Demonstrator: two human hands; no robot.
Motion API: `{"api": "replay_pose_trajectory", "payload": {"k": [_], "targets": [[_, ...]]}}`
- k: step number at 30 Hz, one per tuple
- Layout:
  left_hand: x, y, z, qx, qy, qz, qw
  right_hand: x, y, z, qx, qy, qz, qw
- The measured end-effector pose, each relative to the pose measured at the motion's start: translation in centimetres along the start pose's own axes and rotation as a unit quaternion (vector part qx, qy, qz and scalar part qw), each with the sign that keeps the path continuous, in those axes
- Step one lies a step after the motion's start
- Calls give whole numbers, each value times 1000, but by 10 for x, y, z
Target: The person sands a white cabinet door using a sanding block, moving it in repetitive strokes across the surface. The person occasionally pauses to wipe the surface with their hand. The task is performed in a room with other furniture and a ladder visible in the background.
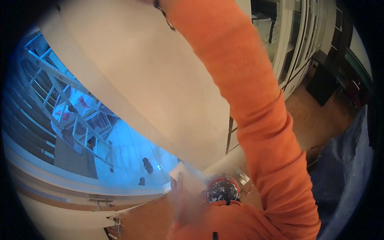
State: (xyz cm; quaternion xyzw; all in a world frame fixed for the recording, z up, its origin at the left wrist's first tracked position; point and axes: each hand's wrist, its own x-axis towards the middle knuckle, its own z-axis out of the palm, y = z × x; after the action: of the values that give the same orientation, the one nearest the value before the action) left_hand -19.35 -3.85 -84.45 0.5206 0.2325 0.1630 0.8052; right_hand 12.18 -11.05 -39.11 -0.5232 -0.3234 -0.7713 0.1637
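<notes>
In an orange sleeve [255, 81], my right arm stretches up across a pale wall panel [144, 78]. A dark band [164, 15] circles its wrist. Just a sliver of my right hand [146, 1] shows at the top edge, so its fingers and anything in them are hidden. Low in the picture, my left hand [177, 195] is blurred, with a finger lying along a pale flat piece [187, 178] that it holds. Right beside that piece, close to my body, is a round bucket [222, 189] with a red rim and white-spattered dark contents.
Left of the panel, a blue-lit opening shows a ladder [79, 120], a tiled floor [129, 150] and dark slippers [147, 165]. A glass-fronted cabinet [289, 45] stands at upper right. Dark sheeting [339, 168] hangs at right. Cables [117, 223] lie at lower left.
</notes>
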Motion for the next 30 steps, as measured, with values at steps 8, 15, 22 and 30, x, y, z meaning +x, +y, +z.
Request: {"api": "replay_pose_trajectory", "payload": {"k": [8, 15, 22, 30], "targets": [[5, -9, -5, -33, 49, -31, 998, -320, -146, -130, 107, -300, 203, 926], [0, 1, -6, -39, 20, -14, 999, -126, -62, -46, 96, -87, 143, 981], [8, -18, -19, -35, 24, -9, 999, -26, -19, -56, 15, -125, 24, 992], [-1, 8, -9, -62, 40, -11, 997, -255, -115, -113, 117, -229, 208, 944]]}}
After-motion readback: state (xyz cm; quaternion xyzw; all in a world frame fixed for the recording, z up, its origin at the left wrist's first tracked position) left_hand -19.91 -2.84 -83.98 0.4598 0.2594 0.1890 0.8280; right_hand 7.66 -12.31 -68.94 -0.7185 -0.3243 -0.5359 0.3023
